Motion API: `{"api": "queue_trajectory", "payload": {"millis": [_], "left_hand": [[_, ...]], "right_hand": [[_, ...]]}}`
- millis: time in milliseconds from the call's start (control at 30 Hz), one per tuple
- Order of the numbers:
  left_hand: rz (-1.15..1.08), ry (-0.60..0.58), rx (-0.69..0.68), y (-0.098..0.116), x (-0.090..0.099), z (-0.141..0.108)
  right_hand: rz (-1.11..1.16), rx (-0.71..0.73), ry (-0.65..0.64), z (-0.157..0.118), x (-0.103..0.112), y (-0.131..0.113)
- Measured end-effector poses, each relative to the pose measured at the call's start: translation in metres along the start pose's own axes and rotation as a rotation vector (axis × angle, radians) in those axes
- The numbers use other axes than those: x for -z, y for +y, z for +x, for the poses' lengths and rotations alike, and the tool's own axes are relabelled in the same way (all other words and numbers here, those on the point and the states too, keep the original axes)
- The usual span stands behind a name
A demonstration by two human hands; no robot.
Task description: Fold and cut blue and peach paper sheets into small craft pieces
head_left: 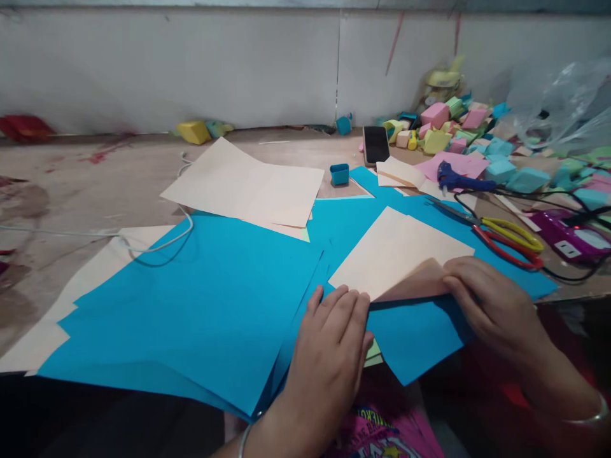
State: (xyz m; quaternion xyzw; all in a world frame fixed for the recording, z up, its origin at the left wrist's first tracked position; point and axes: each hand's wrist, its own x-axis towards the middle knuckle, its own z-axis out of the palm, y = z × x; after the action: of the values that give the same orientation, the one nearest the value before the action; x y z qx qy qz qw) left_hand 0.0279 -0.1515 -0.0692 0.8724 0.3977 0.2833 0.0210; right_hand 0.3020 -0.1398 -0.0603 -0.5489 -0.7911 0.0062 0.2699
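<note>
A cream sheet of paper (396, 242) lies on top of blue paper sheets (200, 305), its near edge lifted and curled over. My right hand (491, 302) pinches the sheet at its right end between thumb and fingers. At the left end of that edge, my left hand (334, 337) rests with fingers stretched out, fingertips touching the paper's near corner. A single blue piece (420, 337) extends over the table edge below the cream sheet. Scissors (506, 238) with red and yellow handles lie just beyond my right hand.
More cream sheets (252, 184) lie at the back, with a white cable (188, 222) to their left. A phone (375, 145) and a small blue paper box (340, 174) stand behind. At right are a blue glue gun (461, 178), a purple power adapter (568, 235) and heaped paper boxes (499, 149).
</note>
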Motion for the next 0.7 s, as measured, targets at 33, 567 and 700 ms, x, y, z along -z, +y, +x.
{"api": "queue_trajectory", "payload": {"millis": [33,567,700], "left_hand": [[-0.008,0.016,0.000,0.000,0.000,0.000],[-0.043,0.105,0.022,-0.002,-0.003,-0.003],[-0.042,0.104,0.017,-0.003,-0.004,-0.005]], "right_hand": [[-0.044,-0.050,-0.009,0.003,-0.002,-0.001],[-0.484,-0.061,-0.095,0.016,-0.013,0.001],[-0.407,-0.092,-0.100,0.016,-0.016,0.003]]}}
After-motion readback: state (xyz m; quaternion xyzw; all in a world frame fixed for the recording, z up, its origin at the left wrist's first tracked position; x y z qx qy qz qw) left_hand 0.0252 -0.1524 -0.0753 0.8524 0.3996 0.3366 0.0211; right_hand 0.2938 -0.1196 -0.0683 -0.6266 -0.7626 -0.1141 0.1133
